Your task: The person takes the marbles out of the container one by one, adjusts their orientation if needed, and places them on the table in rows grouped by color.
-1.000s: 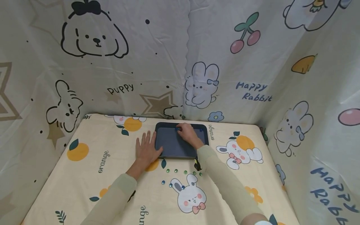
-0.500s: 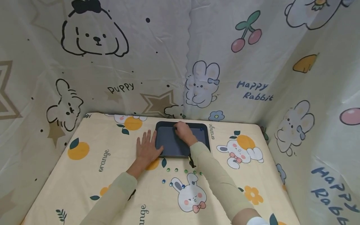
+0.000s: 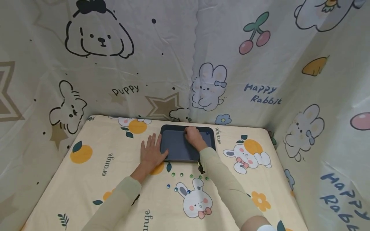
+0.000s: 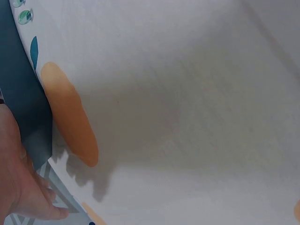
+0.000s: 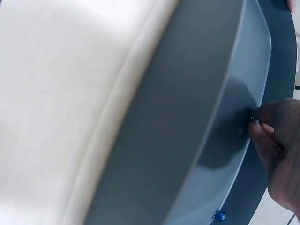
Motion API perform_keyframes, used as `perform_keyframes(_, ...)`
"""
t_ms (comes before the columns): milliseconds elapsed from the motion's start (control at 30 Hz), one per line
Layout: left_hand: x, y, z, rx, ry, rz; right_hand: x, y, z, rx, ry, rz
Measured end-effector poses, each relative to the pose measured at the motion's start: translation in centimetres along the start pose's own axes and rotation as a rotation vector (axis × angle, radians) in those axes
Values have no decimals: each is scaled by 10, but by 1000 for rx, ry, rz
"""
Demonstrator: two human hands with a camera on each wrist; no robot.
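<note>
A dark grey-blue rectangular tray (image 3: 176, 144) lies at the back of the table. My left hand (image 3: 151, 152) rests flat, fingers spread, against its left edge; in the left wrist view that hand (image 4: 23, 173) touches the tray wall (image 4: 28, 103). Inside the tray, near its far wall, my right hand (image 3: 195, 138) pinches a small blue marble (image 5: 255, 119) between thumb and fingertips, seen in the right wrist view. The head view hides this marble behind the fingers. Another blue marble (image 5: 219, 216) sits in a tray corner, the far right one in the head view.
A row of several green marbles (image 3: 181, 175) lies on the cloth in front of the tray. Nearer are 3 blue marbles, among them a left one (image 3: 168, 186) and a right one (image 3: 189, 191). Printed fabric walls (image 3: 162, 73) stand behind and beside the table.
My right hand first shifts slightly left along the tray's far side, then a little back right. The left hand stays in place, and the marbles on the cloth have not moved.
</note>
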State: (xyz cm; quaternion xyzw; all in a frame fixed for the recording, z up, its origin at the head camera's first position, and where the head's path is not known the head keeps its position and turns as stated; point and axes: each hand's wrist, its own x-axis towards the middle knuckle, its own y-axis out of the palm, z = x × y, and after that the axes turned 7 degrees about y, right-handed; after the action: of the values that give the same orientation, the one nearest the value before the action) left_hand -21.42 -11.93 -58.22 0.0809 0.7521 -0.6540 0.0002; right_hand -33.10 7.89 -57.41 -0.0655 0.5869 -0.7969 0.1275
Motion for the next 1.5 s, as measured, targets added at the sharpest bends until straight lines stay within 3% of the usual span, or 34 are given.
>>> perform_keyframes(333, -2, 1, 5, 0, 10, 12, -13, 3, -11, 127, 15, -37)
perform_keyframes(500, 3, -2, 5, 21, 9, -7, -23, -5, -12, 269, -1, -83)
perform_keyframes(633, 4, -2, 4, 26, 10, 12, -37, -12, -14, 311, -29, -95)
perform_keyframes(967, 4, 0, 3, 19, 12, 7, -80, -36, -20, 440, -90, -138)
perform_keyframes(1500, 4, 0, 0, 11, 5, 13, -167, -42, -30, 525, -65, 1)
